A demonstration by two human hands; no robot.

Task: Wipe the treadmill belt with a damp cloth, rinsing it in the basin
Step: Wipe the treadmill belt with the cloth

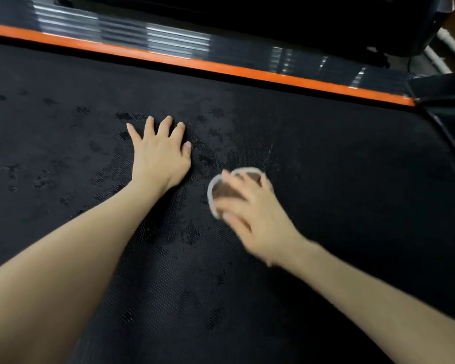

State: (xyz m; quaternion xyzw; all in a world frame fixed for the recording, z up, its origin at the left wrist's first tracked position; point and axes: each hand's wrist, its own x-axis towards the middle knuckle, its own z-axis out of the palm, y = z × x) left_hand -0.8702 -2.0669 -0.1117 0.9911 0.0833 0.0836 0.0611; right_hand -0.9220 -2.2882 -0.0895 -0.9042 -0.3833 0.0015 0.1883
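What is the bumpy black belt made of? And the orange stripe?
The black treadmill belt looks like matte rubber: tiny raised dots, dark wet patches. The orange stripe beside it looks smooth and painted, metal or plastic, unclear which.

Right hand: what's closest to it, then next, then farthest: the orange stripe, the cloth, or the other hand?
1. Cloth, held in the right hand.
2. Left hand, beside it, flat on the belt.
3. Orange stripe, along the belt's far edge.
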